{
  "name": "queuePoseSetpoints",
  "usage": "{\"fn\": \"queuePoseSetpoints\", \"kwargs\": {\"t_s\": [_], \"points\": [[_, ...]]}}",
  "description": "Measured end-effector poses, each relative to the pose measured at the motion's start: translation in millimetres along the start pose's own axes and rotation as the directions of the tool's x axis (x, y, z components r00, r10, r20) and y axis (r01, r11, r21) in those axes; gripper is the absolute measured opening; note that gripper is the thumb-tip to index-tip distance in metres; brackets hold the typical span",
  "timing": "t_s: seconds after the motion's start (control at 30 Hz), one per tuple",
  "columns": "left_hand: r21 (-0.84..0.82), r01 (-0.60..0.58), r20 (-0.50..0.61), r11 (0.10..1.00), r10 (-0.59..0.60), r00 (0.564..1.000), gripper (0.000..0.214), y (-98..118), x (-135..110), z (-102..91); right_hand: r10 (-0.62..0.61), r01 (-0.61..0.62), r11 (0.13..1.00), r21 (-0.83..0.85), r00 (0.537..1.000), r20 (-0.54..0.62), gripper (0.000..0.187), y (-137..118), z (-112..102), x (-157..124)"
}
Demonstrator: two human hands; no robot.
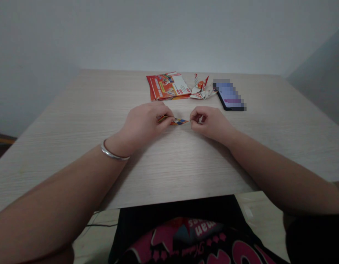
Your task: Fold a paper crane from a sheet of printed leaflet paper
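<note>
A small folded piece of colourful printed paper (pixel 181 121) lies between my hands, just over the table's middle. My left hand (pixel 151 119), with a silver bangle at the wrist, pinches its left part between thumb and fingers, which hide much of it. The paper narrows to a point on the right. At that point my right hand (pixel 206 123) is closed, thumb and fingertips together on the tip.
Behind my hands lies a stack of red and white printed leaflets (pixel 169 87). Several folded paper figures (pixel 201 89) sit beside it. Farther right is a phone (pixel 230 96), its screen blurred. The pale wooden table (pixel 76 110) backs onto a wall.
</note>
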State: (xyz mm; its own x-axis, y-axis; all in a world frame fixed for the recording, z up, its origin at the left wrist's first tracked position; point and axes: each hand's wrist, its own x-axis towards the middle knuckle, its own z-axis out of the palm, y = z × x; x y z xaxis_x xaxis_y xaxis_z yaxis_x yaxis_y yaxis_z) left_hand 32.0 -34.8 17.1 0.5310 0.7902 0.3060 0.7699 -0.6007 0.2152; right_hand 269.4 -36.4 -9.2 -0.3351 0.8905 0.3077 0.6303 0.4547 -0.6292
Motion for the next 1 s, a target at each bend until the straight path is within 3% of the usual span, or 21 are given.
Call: {"fn": "queuePoseSetpoints", "kwargs": {"t_s": [0.43,0.63,0.83,1.0], "points": [[-0.020,0.004,-0.043,1.000,-0.005,0.999,0.022,-16.0,2.8,-7.5,-0.028,0.025,0.999,-0.034,0.997,-0.068,0.006,20.2,-11.9,-0.9],[-0.058,0.045,-0.125,0.997,-0.052,0.991,0.019,-23.7,5.3,-3.6,0.005,-0.008,1.000,-0.022,0.994,-0.107,0.007,33.9,-20.2,1.4],[-0.076,0.007,-0.123,0.997,-0.016,0.992,0.020,-20.4,5.3,0.1,-0.123,0.126,0.992,0.019,0.988,-0.094,0.012,31.0,-15.4,0.2],[-0.097,-0.023,-0.148,0.995,0.008,0.989,0.017,-19.0,4.0,0.2,-0.112,0.115,0.993,0.013,0.983,-0.142,0.007,27.8,-9.1,1.7]]}}
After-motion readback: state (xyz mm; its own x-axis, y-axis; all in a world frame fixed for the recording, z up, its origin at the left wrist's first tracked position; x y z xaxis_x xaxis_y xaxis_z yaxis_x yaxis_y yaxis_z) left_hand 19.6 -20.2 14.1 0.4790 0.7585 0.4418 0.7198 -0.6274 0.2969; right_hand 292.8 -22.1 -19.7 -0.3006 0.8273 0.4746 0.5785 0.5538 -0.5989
